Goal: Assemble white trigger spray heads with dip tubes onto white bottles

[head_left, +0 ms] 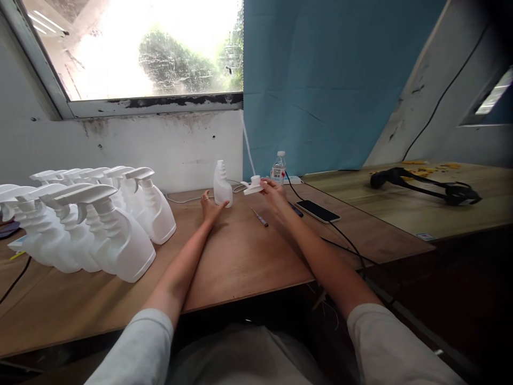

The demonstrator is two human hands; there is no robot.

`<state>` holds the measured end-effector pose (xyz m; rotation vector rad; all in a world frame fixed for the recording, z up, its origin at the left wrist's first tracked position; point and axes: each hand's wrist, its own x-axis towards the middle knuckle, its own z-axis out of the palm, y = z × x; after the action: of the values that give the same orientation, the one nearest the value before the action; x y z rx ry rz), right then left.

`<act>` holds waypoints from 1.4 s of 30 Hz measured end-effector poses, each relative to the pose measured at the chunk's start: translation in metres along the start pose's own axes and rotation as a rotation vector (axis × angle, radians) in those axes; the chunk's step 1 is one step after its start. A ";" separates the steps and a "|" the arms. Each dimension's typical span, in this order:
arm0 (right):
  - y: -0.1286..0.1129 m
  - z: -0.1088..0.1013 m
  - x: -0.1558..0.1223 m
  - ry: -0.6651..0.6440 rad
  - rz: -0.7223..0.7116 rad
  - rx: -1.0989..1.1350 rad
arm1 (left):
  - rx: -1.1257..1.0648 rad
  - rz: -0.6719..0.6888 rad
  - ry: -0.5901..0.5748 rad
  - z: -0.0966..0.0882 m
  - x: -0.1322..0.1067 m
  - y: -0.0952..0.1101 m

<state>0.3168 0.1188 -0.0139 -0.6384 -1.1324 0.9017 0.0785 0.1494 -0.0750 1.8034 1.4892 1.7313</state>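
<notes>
A white plastic spray bottle (222, 187) without its sprayer top stands upright on the wooden table. My left hand (210, 207) grips its lower part, with the thumb across the front and the fingers at its left side. To the right, my right hand (274, 193) pinches a white trigger sprayer head (253, 185), held upside down above the table. Its thin dip tube (247, 141) points upward. A small screwdriver (260, 217) lies on the table between my forearms.
Several white spray bottles with sprayer heads fitted (132, 240) stand grouped at the left. Behind my right hand is a clear water bottle (278, 167). A phone (318, 210) with a black cable lies to the right. A black strapped device (425, 184) rests on the adjoining table (360, 214).
</notes>
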 end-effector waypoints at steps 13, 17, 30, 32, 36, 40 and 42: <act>-0.010 -0.038 0.017 0.214 0.125 0.313 | -0.019 -0.125 0.027 0.055 0.026 0.011; -0.014 -0.029 0.011 0.171 0.081 0.193 | -0.103 -0.130 -0.073 0.037 0.017 0.010; -0.139 0.008 0.028 0.047 -0.683 -0.438 | -0.510 -0.101 -0.488 -0.088 -0.060 0.015; -0.168 0.014 0.030 -0.001 -0.777 -0.549 | -0.539 -0.116 -0.508 -0.097 -0.064 0.019; -0.208 0.027 0.029 -0.051 -0.881 -0.695 | -0.582 -0.143 -0.511 -0.100 -0.065 0.026; -0.225 0.038 0.029 -0.105 -0.935 -0.792 | -0.602 -0.163 -0.493 -0.099 -0.063 0.028; -0.228 0.042 0.031 -0.114 -0.959 -0.841 | -0.604 -0.173 -0.484 -0.098 -0.063 0.027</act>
<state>0.3448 0.0291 0.2008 -0.5936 -1.6955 -0.4026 0.0226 0.0441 -0.0661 1.5529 0.7875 1.3308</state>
